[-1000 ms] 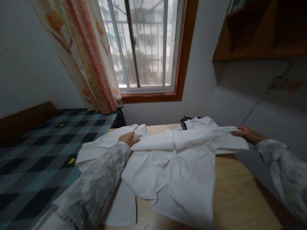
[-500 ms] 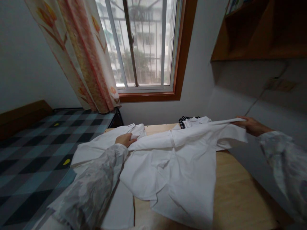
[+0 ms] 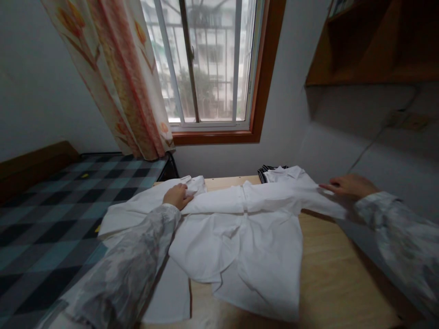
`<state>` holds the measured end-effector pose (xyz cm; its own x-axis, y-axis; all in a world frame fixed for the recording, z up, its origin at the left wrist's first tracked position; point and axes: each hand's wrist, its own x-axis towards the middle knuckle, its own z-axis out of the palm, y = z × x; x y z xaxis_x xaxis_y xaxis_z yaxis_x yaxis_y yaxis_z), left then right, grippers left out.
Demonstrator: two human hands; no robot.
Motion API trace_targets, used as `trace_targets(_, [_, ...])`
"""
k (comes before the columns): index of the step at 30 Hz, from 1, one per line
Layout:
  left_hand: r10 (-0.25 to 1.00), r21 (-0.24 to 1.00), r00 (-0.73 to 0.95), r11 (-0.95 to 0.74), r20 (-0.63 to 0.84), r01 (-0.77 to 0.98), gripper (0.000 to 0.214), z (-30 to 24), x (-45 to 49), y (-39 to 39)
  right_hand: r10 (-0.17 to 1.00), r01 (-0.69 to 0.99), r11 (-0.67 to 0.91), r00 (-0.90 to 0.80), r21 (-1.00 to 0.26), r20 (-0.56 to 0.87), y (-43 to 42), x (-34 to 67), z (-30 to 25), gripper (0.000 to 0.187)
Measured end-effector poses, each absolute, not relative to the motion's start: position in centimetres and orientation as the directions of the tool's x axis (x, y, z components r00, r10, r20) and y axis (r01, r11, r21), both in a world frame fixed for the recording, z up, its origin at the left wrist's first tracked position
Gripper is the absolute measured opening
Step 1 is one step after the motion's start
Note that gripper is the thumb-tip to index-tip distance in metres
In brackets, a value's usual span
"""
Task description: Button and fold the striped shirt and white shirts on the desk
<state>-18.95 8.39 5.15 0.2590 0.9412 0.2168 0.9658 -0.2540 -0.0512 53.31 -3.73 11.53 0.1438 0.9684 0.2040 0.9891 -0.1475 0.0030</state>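
A white button-up shirt (image 3: 270,256) lies spread over the light wooden table, with a long folded band running across its upper part. At the left end of that band, my left hand (image 3: 177,196) is closed on the cloth, its fingertips partly hidden. My right hand (image 3: 355,186) is just above the shirt's right-hand sleeve (image 3: 322,205), index finger stretched out and the other fingers slightly bent. It is a little blurred, and no cloth shows between its fingers. The sleeve droops past the table's right edge.
Folded clothes, one black-and-white striped (image 3: 265,173), lie at the table's (image 3: 329,274) back edge. A checked bed (image 3: 41,219) is on the left, below a floral curtain (image 3: 133,91). A wooden shelf (image 3: 363,68) hangs at upper right; the window (image 3: 212,68) is ahead.
My right hand has let go of the sleeve end and moved left. The stretched sleeve has dropped and slackened. My left hand stays at nearly the same spot.
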Motion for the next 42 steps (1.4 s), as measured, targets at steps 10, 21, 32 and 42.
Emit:
trace_targets(10, [0.940, 0.064, 0.342, -0.342, 0.008, 0.938, 0.055, 6.3, -11.5, 8.2, 0.892, 0.927, 0.365, -0.324, -0.083, 0.314, 0.7, 38.9, 7.9, 0.039])
trace_targets(21, [0.973, 0.290, 0.180, -0.132, -0.144, 0.948, 0.053, 6.6, -10.1, 10.6, 0.999, 0.999, 0.030, -0.030, -0.033, 0.013, 5.6, 31.5, 6.2, 0.055])
trace_targets(32, [0.915, 0.374, 0.177, -0.317, 0.363, 0.871, 0.040, 9.5, -10.2, 10.1, 0.971, 0.993, 0.088, -0.069, -0.074, 0.230, 6.4, 28.9, 7.3, 0.016])
trace_targets(42, [0.849, 0.117, 0.443, -0.490, 0.287, 0.864, 0.016, 2.9, -8.7, 7.1, 0.938, 0.936, 0.189, -0.083, -0.297, 0.337, 4.7, 24.1, 2.1, 0.020])
